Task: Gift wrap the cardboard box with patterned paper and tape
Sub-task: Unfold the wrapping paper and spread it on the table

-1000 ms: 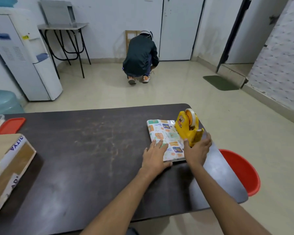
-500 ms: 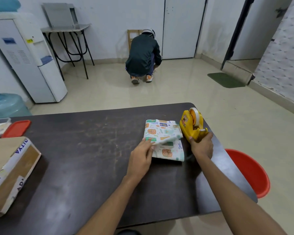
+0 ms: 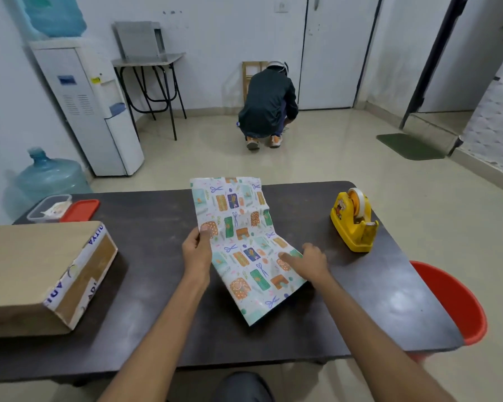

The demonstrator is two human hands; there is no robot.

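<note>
Step in hand, by my read: opening the patterned paper (image 3: 244, 250) out flat so the box can go on it. Wrapping proper hasn't begun. The near end of the sheet lies on the surface (image 3: 157, 314), pointing to approx 5 o'clock. The far end is lifted & creased, reaching toward 12 o'clock over the surface's far edge.

To do it well: draw both side edges apart evenly, lay the far end down w/o tearing at the creases, then smooth from the middle outward. Leave room at centre for the box. It's a thin sheet, so it'll likely buckle if tugged from one side only.

Grip: the left hand (image 3: 196, 250), at 9 o'clock of the sheet, pinches its left edge w/ the thumb on top of the print. The right hand (image 3: 308, 264), at 3 o'clock, sits on the right edge w/ one digit stretched onto the print. Can't tell if it clamps the sheet or just presses it down.

The cardboard box (image 3: 35, 274) sits unwrapped at 9 o'clock, well apart from the paper, at the surface's left end. The tape dispenser (image 3: 353, 220) stands at 2 o'clock, apart from both hands.
</note>
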